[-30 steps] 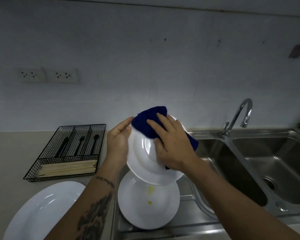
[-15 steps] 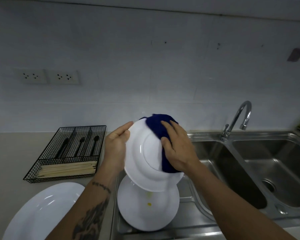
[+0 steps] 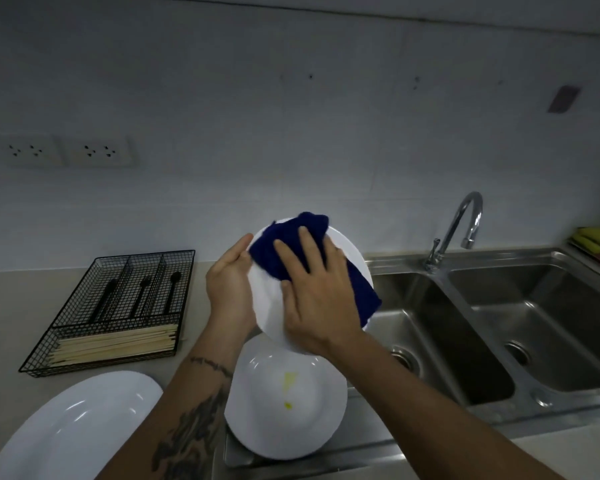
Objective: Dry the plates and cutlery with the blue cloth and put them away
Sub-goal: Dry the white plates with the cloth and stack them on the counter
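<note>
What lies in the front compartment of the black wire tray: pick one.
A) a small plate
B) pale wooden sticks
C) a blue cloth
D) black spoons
B: pale wooden sticks lie stacked across the front section of the wire tray, while the black cutlery lies in the narrow slots behind them.

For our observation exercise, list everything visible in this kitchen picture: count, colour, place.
held plate: one, white, tilted over drainer
blue cloth: one, navy, on held plate
stained plate: one, white, yellow marks, on drainer
large plate: one, white, counter front
wire tray: one, black, counter left
cutlery: three, black, in tray
sticks: bundle, pale, tray front
sink: two basins, steel, right
tap: one, chrome, behind sink
sockets: two, white, wall
left hand: grips held plate's rim
right hand: presses cloth
</note>
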